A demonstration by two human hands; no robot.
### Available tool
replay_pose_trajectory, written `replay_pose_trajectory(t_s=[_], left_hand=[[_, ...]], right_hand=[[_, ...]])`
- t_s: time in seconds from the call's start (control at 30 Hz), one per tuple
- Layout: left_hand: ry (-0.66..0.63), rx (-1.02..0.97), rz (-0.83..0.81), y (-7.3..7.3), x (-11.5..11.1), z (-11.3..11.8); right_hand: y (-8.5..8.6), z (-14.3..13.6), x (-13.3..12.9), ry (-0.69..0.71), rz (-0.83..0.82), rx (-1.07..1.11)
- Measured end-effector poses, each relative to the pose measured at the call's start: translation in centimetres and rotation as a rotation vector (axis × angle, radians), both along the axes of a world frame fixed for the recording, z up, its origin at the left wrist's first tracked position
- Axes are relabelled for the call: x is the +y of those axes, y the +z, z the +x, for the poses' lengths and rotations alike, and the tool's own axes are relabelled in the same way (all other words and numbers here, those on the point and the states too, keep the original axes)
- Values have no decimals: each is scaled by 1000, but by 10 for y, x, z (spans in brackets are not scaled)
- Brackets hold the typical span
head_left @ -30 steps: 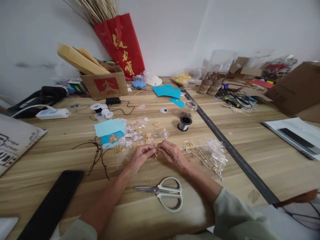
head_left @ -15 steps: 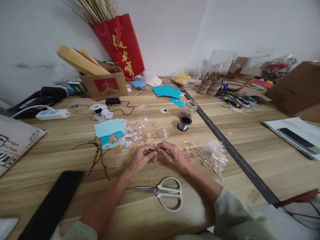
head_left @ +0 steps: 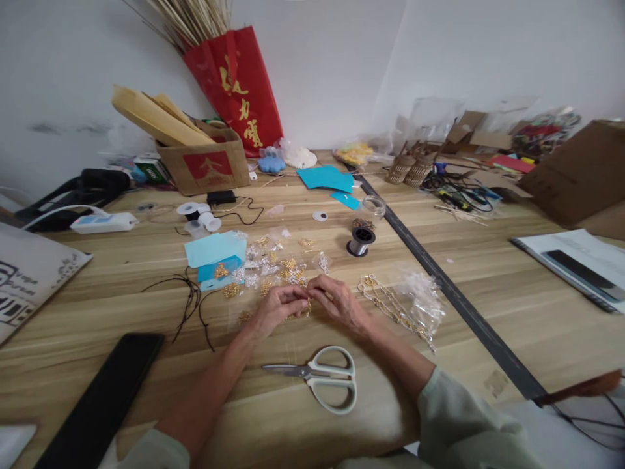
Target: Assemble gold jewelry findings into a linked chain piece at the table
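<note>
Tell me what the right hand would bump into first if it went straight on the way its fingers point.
Most likely the left hand: the right hand points toward it, with barely any gap showing. Whether they touch, or hold some tiny piece between them, is too small to tell.

Gold "健力寶" [head_left: 244,109] on red bag [head_left: 262,85]

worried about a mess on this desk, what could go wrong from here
The small gold piece at the fingertips of the left hand and right hand might drop. The gold bits and silver bits lie close together, so a bump could mix them. The scissors lie nearer the body, where a drawn-back hand might brush them.
</note>
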State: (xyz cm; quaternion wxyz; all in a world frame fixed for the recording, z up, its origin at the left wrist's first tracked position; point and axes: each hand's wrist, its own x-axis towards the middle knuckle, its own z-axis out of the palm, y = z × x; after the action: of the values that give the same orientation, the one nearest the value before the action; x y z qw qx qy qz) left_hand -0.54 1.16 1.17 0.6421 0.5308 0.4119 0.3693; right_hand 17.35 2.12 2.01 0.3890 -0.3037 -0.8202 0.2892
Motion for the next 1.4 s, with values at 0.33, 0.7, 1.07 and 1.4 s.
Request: replay_pose_trajectory(t_s=[0.33,0.7,1.07,1.4], left_hand=[[92,-18,-31,-2,1,2],[19,44,55,4,-1,1],[41,8,26,3,-2,4],[37,22,54,2,-2,5]], right_hand=[[-1,1,3,-8,-59,5],[-1,0,2,-11,-94,25],[-3,0,2,1,-87,22],[0,-1,0,24,-126,-4]])
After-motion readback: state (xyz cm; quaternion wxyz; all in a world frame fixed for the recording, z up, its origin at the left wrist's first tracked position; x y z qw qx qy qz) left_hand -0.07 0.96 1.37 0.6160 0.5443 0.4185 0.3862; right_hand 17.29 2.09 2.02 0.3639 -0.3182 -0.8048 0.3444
